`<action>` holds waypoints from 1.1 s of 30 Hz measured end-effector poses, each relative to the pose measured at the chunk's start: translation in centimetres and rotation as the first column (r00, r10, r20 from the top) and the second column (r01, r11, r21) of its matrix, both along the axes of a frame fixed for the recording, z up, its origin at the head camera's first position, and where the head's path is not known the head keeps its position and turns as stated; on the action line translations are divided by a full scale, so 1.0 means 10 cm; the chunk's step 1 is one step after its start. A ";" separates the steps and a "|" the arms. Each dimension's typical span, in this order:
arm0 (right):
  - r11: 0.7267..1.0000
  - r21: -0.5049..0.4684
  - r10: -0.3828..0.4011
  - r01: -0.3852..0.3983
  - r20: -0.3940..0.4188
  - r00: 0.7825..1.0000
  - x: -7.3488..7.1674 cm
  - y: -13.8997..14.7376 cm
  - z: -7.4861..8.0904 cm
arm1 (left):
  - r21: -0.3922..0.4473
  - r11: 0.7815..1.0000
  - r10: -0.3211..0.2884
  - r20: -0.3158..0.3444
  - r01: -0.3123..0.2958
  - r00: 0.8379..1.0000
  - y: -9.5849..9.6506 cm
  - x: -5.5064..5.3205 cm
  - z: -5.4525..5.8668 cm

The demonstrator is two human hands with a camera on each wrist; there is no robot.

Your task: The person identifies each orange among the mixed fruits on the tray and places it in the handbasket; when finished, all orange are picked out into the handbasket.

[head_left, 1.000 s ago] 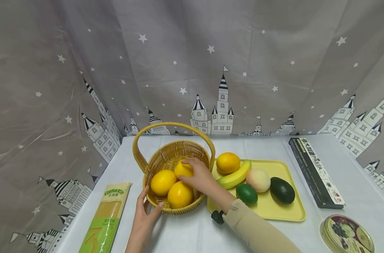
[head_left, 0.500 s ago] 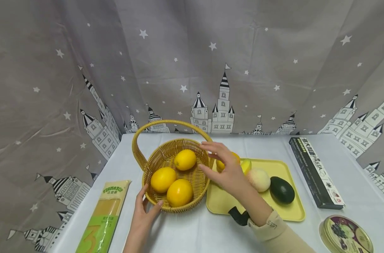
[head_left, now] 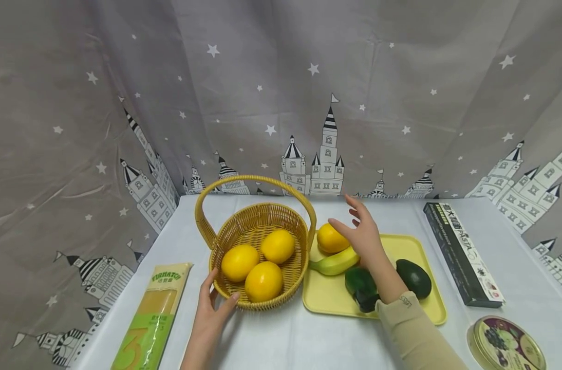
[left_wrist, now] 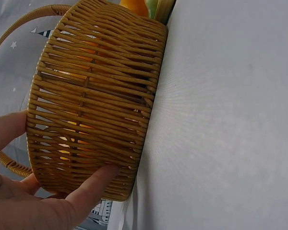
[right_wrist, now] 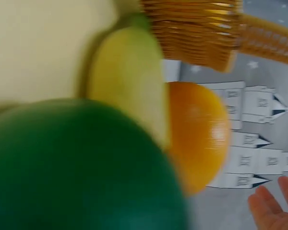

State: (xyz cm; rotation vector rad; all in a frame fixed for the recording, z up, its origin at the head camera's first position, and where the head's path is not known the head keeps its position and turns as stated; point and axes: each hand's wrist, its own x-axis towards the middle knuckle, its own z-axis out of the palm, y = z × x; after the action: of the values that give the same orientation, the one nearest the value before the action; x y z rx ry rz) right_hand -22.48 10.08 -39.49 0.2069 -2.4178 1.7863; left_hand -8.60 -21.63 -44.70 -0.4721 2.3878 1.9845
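Note:
My left hand point(head_left: 213, 311) rests against the near-left outside of the handled wicker basket point(head_left: 230, 216), its thumb on the wall and index finger at the rim point(left_wrist: 29, 120). Three yellow-orange fruits point(head_left: 240, 262) lie inside the basket. Over the back of the yellow tray point(head_left: 322, 300), my right hand point(head_left: 360, 231) is held with fingers spread and nothing in them. Just left of its thumb is an orange point(head_left: 329, 239). A banana point(head_left: 335, 263) lies in front of the orange. The green fruit point(right_wrist: 86, 167) fills the near part of the right wrist view.
An avocado point(head_left: 414, 278) sits on the tray's right side; my right forearm hides most of a peach. A black pasta box point(head_left: 463, 252) and a round tin point(head_left: 506, 343) lie at the right. At the left is a pasta packet point(head_left: 153, 313).
My right hand has let go of a fruit in the basket and moved right, over the tray. That fruit has rolled slightly right and nearer. The left hand stays at the basket.

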 end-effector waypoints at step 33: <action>0.895 0.447 -0.045 -0.010 0.112 0.993 -0.17 -0.08 -0.41 | -0.017 1.000 0.004 0.030 -0.003 1.000 0.00 0.00 0.01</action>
State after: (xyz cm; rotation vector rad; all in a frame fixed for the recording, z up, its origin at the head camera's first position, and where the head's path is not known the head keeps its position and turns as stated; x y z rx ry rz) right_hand -24.22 9.28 -43.60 0.1213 -2.8765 1.2368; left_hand -8.57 -21.62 -44.64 -0.5032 2.3901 1.9450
